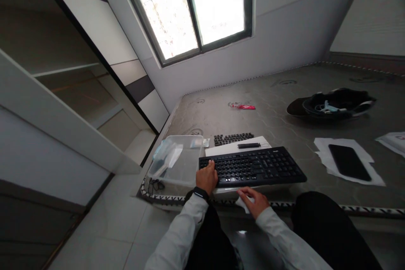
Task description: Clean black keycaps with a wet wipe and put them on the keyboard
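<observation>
A black keyboard lies at the front edge of the mattress, its left part showing smaller, bare key spots. My left hand, with a dark band at the wrist, grips the keyboard's left end with curled fingers. Just below the keyboard's front edge, my right hand pinches a crumpled white tissue. Behind the keyboard, loose black keycaps are laid out in rows. A black-handled tool with thin wire ends rests on a white sheet between keycaps and keyboard.
A clear plastic box holding a white brush-like item stands left of the keyboard. To the right, a black phone lies on white paper. Farther back are an upturned cap and a red packet.
</observation>
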### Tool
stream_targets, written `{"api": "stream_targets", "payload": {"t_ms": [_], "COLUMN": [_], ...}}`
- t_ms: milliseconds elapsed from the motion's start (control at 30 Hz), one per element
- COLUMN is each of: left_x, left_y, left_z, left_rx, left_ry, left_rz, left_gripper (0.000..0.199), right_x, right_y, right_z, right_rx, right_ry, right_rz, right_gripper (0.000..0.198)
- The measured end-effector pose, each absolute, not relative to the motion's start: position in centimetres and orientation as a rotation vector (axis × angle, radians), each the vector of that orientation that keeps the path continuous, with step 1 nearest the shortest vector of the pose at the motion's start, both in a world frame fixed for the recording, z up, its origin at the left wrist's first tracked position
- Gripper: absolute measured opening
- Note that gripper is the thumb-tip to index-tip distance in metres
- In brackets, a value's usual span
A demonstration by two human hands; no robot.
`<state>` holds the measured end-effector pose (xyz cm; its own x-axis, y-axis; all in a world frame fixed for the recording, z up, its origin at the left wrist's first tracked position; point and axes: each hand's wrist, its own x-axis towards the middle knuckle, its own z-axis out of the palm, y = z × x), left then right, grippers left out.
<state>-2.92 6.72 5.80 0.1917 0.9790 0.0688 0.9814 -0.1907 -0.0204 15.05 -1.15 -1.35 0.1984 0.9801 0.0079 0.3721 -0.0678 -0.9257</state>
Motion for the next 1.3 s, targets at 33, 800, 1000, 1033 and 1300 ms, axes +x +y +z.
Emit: {"api": "stream_targets", "payload": {"t_ms": [33, 800, 1000, 1033, 1300], "left_x": [-3.0, -6.2, -6.9, -6.8, -5.8], "left_y": [6.7, 6.6, 5.9, 5.9, 11.2], "left_z": [5.9, 5.8, 6.0, 6.2, 9.7], "left_rx": [-2.37, -2.355, -2.263, -2.25, -2.223], "left_ry": [-1.97, -2.191, -2.259, -2.26, -2.146], "left_rz": [-0.069, -0.547, -0.67, -0.681, -0.455], "left_gripper": [0.044, 0.044, 0.044, 0.041, 0.04], "right_x": [15.0, 15.2, 15.3, 15.3, 15.1], "right_y": [-1.2, -2.6, -2.7, -2.6, -1.8], "right_z": [-1.4, -1.4, -1.4, -1.4, -0.9], "right_rx": [-1.597, -1.601, -1.588, -1.583, -1.546], "right_ry": [-1.316, -1.35, -1.337, -1.335, -1.338], "right_rz": [0.874, 0.84, 0.86, 0.863, 0.812], "right_gripper": [0.033, 0.036, 0.036, 0.036, 0.035]}}
